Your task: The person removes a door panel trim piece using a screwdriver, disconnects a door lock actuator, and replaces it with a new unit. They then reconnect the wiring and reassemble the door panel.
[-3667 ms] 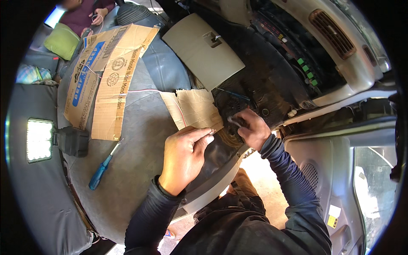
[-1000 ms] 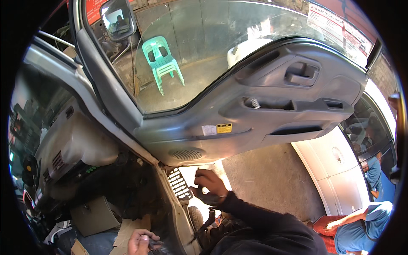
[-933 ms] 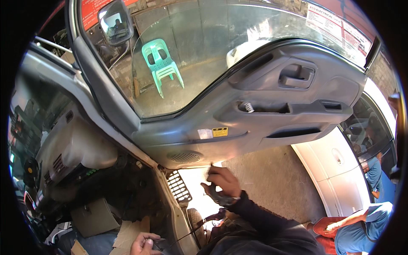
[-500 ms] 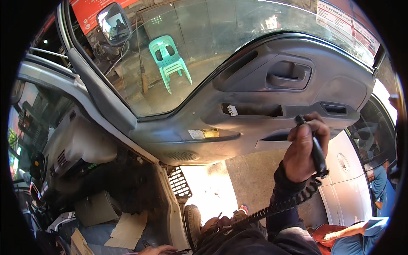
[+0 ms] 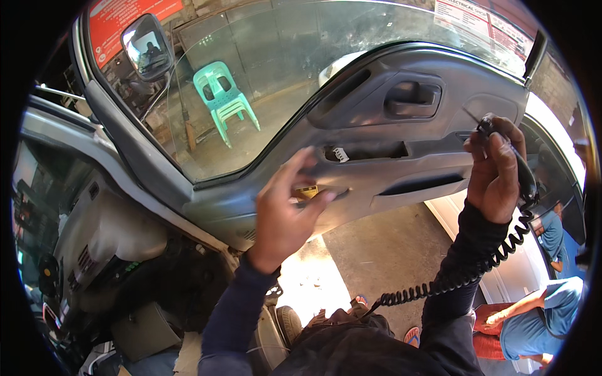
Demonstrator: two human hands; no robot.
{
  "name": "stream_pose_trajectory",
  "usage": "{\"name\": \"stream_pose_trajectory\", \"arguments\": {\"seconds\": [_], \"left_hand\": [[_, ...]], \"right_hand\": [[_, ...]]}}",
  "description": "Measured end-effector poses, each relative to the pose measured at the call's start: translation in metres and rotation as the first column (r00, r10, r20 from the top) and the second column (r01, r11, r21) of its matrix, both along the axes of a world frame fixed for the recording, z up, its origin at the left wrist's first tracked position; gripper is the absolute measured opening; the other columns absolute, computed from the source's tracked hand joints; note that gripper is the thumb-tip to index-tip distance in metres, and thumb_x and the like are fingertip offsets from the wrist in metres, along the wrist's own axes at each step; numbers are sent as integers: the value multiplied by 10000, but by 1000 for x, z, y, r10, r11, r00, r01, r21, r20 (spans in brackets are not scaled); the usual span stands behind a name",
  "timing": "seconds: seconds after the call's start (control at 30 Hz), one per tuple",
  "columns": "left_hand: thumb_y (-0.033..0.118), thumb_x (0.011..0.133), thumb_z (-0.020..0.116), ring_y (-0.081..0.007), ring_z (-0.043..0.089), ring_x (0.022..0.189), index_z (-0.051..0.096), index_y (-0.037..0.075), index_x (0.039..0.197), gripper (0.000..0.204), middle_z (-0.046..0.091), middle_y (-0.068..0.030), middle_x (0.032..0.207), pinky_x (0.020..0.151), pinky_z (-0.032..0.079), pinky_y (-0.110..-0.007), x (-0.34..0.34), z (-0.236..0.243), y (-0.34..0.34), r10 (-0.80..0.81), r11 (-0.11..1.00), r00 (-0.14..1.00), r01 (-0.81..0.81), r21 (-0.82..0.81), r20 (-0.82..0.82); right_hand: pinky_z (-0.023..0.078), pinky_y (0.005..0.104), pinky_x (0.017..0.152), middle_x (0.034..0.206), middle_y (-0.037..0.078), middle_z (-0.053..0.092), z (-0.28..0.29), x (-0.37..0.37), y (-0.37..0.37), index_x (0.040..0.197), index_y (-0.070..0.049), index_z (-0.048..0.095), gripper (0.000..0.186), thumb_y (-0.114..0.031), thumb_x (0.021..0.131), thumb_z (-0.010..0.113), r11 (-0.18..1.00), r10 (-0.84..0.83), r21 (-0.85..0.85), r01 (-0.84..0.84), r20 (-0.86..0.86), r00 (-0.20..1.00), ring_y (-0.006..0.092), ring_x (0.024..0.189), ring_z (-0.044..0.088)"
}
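Observation:
My right hand (image 5: 495,175) grips a black circuit tester (image 5: 528,180) beside the right end of the grey door panel (image 5: 370,185). Its thin metal probe points up and left, and a black coiled cord (image 5: 501,254) runs from its lower end down toward my waist. Raised before the lower left of the panel, my left hand (image 5: 282,213) is open, its fingers apart and slightly blurred. A yellow label (image 5: 306,192) shows partly behind it. To the right of those fingers, a white connector (image 5: 340,154) sits in the panel's long switch opening (image 5: 379,151).
The open door carries an inner handle (image 5: 412,100), a window pane and a side mirror (image 5: 147,47). Stacked green plastic chairs (image 5: 222,94) stand beyond the glass. The dashboard (image 5: 113,219) is at left. A person in blue (image 5: 552,319) is at lower right, near a pale vehicle.
My left hand has risen from the lower edge to the door panel. My right hand, still holding the tester, has moved right and up, stretching the cord. The view has shifted slightly.

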State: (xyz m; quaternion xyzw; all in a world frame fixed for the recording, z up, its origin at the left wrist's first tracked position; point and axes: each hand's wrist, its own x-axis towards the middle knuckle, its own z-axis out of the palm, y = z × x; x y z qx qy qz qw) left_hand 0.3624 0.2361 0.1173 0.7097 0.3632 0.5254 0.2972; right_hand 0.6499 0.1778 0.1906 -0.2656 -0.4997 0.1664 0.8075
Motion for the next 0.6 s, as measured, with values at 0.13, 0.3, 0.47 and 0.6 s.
{"name": "stream_pose_trajectory", "arguments": {"seconds": [0.13, 0.3, 0.47, 0.6], "left_hand": [[148, 801, 881, -197, 619, 830, 728, 55, 1251, 484, 758, -102, 995, 709, 524, -336, 47, -8, 33, 233, 938, 962, -184, 294, -142], [89, 814, 838, -244, 606, 839, 744, 61, 1147, 347, 759, -100, 996, 722, 514, -371, 57, -17, 27, 285, 865, 954, -216, 452, -90], [38, 811, 808, -313, 714, 852, 720, 62, 1141, 343, 757, -126, 1071, 735, 562, -379, 58, -20, 27, 118, 972, 993, -108, 209, -33], [-11, 825, 777, -253, 735, 808, 731, 56, 1156, 341, 753, -129, 1067, 690, 572, -345, 59, -21, 33, 71, 961, 997, -77, 266, 32]], "right_hand": [[615, 409, 886, 1118, 162, 662, -21, -9, -18, 1190, 51, 607, 358, -130, 917, 751, 990, 97, -115, -83, 119, 988, 279, 1002, 714], [558, 332, 889, 1091, 114, 640, -36, -31, -14, 1123, 35, 590, 310, -46, 846, 703, 966, 214, -196, -168, 247, 945, 201, 982, 686], [549, 332, 933, 1090, 96, 636, -32, -60, -3, 1094, 22, 574, 321, 47, 791, 678, 915, 289, -383, -127, 404, 868, 179, 1027, 682], [543, 337, 968, 1054, 93, 644, -22, -66, 4, 1076, 18, 571, 327, 51, 771, 684, 897, 307, -433, -84, 475, 825, 175, 1078, 684]]}}
